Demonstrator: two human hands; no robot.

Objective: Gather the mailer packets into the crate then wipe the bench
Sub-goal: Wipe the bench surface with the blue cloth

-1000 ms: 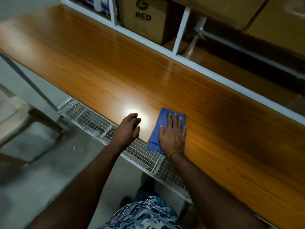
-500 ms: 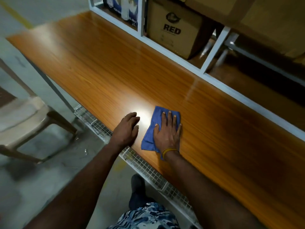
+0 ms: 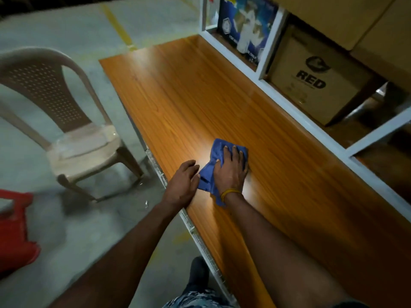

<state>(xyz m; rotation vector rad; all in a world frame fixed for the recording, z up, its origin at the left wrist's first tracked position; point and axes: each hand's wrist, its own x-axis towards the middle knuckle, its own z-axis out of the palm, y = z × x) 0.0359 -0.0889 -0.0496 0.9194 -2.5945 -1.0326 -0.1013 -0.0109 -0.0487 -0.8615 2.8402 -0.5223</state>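
Observation:
The wooden bench (image 3: 200, 92) runs from the far left end toward the near right, glossy and bare. A blue cloth (image 3: 216, 152) lies on it near the front edge. My right hand (image 3: 231, 168) presses flat on the cloth, fingers spread, a yellow band at the wrist. My left hand (image 3: 183, 183) rests palm down on the bench's front edge, touching the cloth's left corner and holding nothing. A red crate (image 3: 15, 227) shows partly on the floor at the far left. No mailer packets are in view.
A beige plastic chair (image 3: 66, 134) stands on the floor left of the bench. White shelving (image 3: 311, 127) backs the bench, holding a cardboard box marked RED (image 3: 311, 85) and a blue printed box (image 3: 244, 25). A wire-mesh tray (image 3: 195, 236) runs under the front edge.
My view has swung left, bringing the bench's end, the chair and the red crate into sight. Both hands and the cloth have slid left along the bench; the cloth is more bunched.

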